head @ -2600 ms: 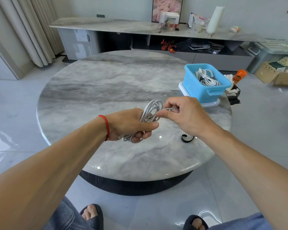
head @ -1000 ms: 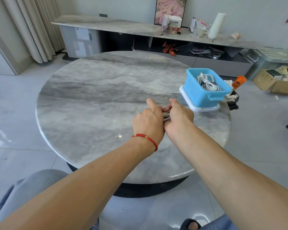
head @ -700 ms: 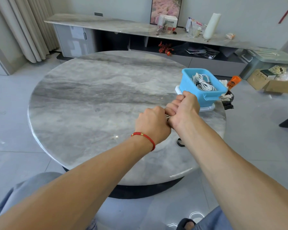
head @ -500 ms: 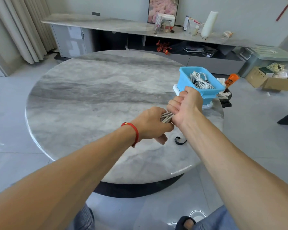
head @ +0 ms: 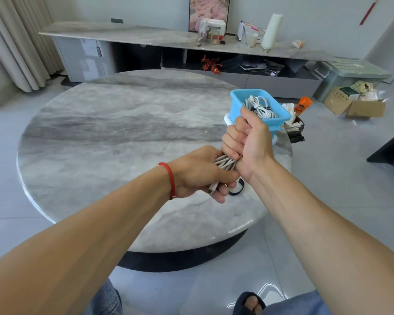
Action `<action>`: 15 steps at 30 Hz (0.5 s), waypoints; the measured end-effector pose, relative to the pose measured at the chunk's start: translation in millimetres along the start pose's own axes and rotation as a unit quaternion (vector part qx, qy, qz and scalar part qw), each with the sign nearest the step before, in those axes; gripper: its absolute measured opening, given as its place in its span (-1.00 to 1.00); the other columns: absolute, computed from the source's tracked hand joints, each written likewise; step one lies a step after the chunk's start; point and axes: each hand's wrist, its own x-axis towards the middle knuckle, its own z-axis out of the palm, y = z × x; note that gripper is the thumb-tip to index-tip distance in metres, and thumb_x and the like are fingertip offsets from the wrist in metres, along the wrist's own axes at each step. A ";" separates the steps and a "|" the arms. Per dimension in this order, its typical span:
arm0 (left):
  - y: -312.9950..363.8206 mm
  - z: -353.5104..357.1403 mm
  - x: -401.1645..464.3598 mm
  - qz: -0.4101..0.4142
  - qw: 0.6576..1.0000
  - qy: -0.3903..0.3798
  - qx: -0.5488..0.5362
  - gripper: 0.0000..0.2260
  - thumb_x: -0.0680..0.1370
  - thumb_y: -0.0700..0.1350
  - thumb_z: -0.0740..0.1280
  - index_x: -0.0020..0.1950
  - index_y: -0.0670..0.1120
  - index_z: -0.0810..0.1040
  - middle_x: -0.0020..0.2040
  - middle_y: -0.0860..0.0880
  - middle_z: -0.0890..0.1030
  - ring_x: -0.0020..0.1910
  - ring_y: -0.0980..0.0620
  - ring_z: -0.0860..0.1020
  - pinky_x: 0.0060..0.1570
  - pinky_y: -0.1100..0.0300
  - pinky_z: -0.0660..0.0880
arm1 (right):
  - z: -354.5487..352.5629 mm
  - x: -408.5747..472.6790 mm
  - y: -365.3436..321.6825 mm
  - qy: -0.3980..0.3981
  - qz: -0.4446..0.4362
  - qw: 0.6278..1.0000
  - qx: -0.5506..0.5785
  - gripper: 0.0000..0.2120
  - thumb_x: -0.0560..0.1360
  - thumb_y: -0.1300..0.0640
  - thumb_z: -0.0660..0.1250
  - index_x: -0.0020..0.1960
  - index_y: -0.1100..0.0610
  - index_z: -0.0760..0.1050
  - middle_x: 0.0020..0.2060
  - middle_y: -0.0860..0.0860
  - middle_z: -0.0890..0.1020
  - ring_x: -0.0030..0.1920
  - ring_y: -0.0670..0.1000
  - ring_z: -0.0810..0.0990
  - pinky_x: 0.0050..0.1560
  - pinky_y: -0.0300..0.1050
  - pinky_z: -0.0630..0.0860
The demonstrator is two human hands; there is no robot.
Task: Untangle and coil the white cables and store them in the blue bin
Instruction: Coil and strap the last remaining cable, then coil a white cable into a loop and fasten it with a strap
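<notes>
Two hands meet over the right part of the round marble worktop [head: 100, 137], both clamped on one bundle of white cable [head: 225, 163]. The left hand [head: 200, 173], with a red band [head: 170, 178] at its wrist, curls its fingers round the lower end of the bundle, where a plug tip pokes out below the knuckles. The right hand [head: 248, 142] makes a fist round the upper end, thumb up, so only a short stretch of grey-white strands shows between the two fists. Just beyond the right hand stands the blue bin [head: 237, 103] near the worktop's far right edge, on a white lid, with coiled white cables [head: 259, 108] already lying inside. A black strap [head: 237, 190] lies on the worktop just beside the left hand's fingertips.
</notes>
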 end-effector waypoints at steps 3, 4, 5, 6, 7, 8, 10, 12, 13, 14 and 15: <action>-2.1 6.9 5.2 -0.002 1.000 0.000 -0.019 -0.80 0.65 -0.06 0.32 -0.08 -0.13 0.40 -0.39 0.02 0.39 -0.49 0.10 0.26 -0.59 0.30 0.21 | -5.7 -0.4 -1.3 0.039 0.006 0.999 -0.002 -0.53 0.67 -0.01 0.17 -0.33 0.00 0.04 -0.48 -0.03 0.07 -0.50 -0.02 0.03 -0.54 -0.18 0.23; -1.6 7.8 6.4 0.000 1.000 -0.001 -0.014 -0.75 0.65 0.02 0.29 -0.11 -0.09 0.36 -0.42 0.05 0.33 -0.49 0.11 0.21 -0.59 0.32 0.15 | -7.6 0.5 -0.8 0.047 0.016 0.999 0.009 -0.51 0.68 -0.02 0.19 -0.35 0.01 0.07 -0.47 -0.03 0.08 -0.50 -0.02 0.06 -0.51 -0.17 0.31; -1.7 9.1 7.8 0.000 1.000 0.001 -0.013 -0.71 0.65 0.08 0.26 -0.14 -0.06 0.32 -0.43 0.07 0.27 -0.50 0.11 0.17 -0.59 0.33 0.12 | -9.3 1.9 0.2 0.052 0.027 0.998 0.025 -0.50 0.68 -0.02 0.21 -0.37 0.01 0.11 -0.46 -0.03 0.09 -0.50 -0.02 0.09 -0.47 -0.16 0.39; -2.1 10.7 9.5 -0.006 1.000 0.005 -0.016 -0.68 0.65 0.13 0.23 -0.18 -0.04 0.30 -0.43 0.07 0.23 -0.50 0.11 0.14 -0.59 0.34 0.09 | -11.0 3.6 1.8 0.055 0.035 0.997 0.043 -0.49 0.67 -0.01 0.24 -0.39 0.02 0.13 -0.46 -0.02 0.10 -0.49 -0.02 0.13 -0.42 -0.15 0.46; -3.1 12.2 10.9 -0.010 1.000 0.011 -0.014 -0.65 0.65 0.16 0.21 -0.21 -0.02 0.27 -0.42 0.06 0.21 -0.50 0.11 0.12 -0.59 0.35 0.08 | -13.5 6.4 4.2 0.055 0.041 0.996 0.060 -0.49 0.67 0.00 0.26 -0.39 0.04 0.16 -0.47 -0.02 0.12 -0.48 -0.02 0.18 -0.35 -0.12 0.53; -4.5 13.6 12.2 -0.015 1.000 0.020 -0.010 -0.64 0.66 0.16 0.20 -0.22 -0.01 0.26 -0.42 0.05 0.20 -0.50 0.11 0.10 -0.59 0.35 0.07 | -16.7 9.5 6.9 0.050 0.047 0.995 0.073 -0.50 0.67 0.00 0.27 -0.39 0.05 0.19 -0.47 -0.02 0.15 -0.46 -0.01 0.24 -0.26 -0.08 0.59; -8.5 12.9 15.9 -0.029 0.999 0.041 0.001 -0.64 0.67 0.15 0.18 -0.22 -0.02 0.25 -0.42 0.05 0.21 -0.51 0.10 0.09 -0.59 0.34 0.07 | -25.8 15.7 9.9 0.017 0.069 0.995 0.070 -0.53 0.67 -0.06 0.27 -0.37 0.07 0.29 -0.47 0.00 0.28 -0.36 0.02 0.40 -0.04 -0.01 0.62; -13.1 6.3 15.6 -0.043 0.997 0.062 0.013 -0.65 0.68 0.14 0.17 -0.20 -0.04 0.27 -0.45 0.07 0.23 -0.52 0.10 0.09 -0.59 0.33 0.07 | -38.9 20.5 11.1 -0.021 0.104 0.994 -0.003 -0.54 0.66 -0.20 0.20 -0.22 0.13 0.52 -0.31 0.07 0.56 -0.17 0.08 0.57 0.12 0.05 0.55; -16.1 0.9 14.9 -0.050 0.996 0.077 0.021 -0.64 0.68 0.14 0.17 -0.20 -0.05 0.27 -0.45 0.07 0.24 -0.52 0.10 0.09 -0.59 0.33 0.08 | -47.5 23.4 11.3 -0.018 0.113 0.991 -0.068 -0.50 0.67 -0.23 0.14 -0.07 0.16 0.60 -0.18 0.10 0.66 -0.09 0.10 0.63 0.13 0.06 0.55; -19.7 -5.3 14.5 -0.058 0.993 0.095 0.029 -0.63 0.68 0.14 0.17 -0.20 -0.07 0.28 -0.43 0.05 0.25 -0.53 0.09 0.10 -0.59 0.32 0.09 | -57.3 26.0 11.6 -0.004 0.103 0.983 -0.151 -0.51 0.68 -0.20 0.11 0.04 0.16 0.62 -0.09 0.10 0.70 -0.05 0.10 0.65 0.09 0.06 0.57; -24.8 -11.9 13.6 -0.066 0.991 0.111 0.038 -0.63 0.68 0.14 0.16 -0.20 -0.07 0.27 -0.40 0.03 0.26 -0.53 0.09 0.11 -0.59 0.32 0.11 | -68.7 27.3 12.7 0.006 0.072 0.963 -0.259 -0.60 0.70 -0.12 0.13 0.08 0.13 0.62 -0.06 0.08 0.71 -0.07 0.08 0.65 0.02 0.02 0.58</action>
